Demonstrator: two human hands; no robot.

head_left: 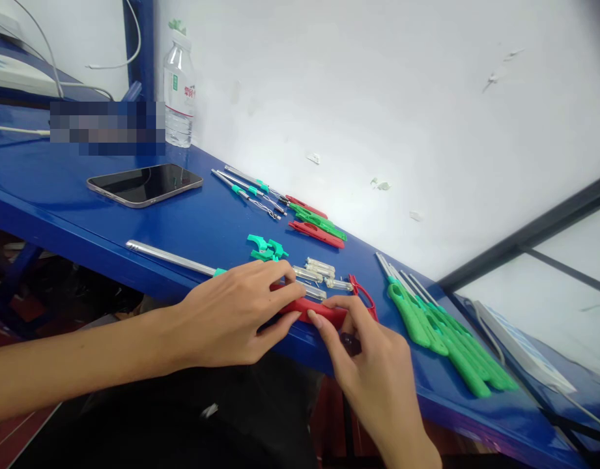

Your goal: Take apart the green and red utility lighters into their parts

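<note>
My left hand [236,312] and my right hand [368,365] meet at the front edge of a blue table [85,208]. Both pinch a red plastic handle [319,312] lying flat between them. A silver metal rod [170,258] with a green end runs left from under my left hand. My right hand also seems to hold a small dark object [351,343] in its palm. Small clear tubes [319,273] and green plastic clips [266,248] lie just beyond my fingers. A red loop piece [362,293] lies by my right thumb.
A row of finished green-handled tools [446,332] lies to the right. Red and green handles [316,225] and thin metal tools [248,185] lie further back near the white wall. A phone [144,184] and a water bottle [179,91] sit at the left.
</note>
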